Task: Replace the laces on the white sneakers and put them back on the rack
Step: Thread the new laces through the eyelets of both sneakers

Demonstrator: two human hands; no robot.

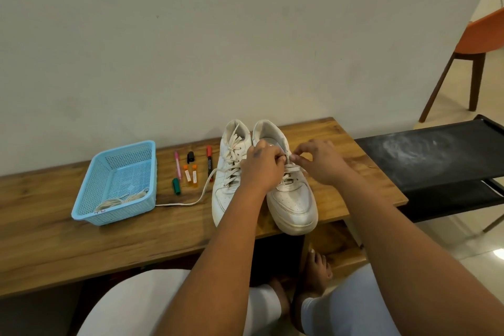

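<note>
Pinching the flat white lace in both the left hand and right hand, feed it straight through each eyelet of the right-side white leather sneaker, untwisted.

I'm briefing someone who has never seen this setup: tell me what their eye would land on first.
First, the two white sneakers side by side mid-table, with the left hand and right hand pinching a lace over the right shoe's eyelets. Next, the light blue basket at the table's left, coiled laces in its near corner. Between them lies a row of markers.
</note>
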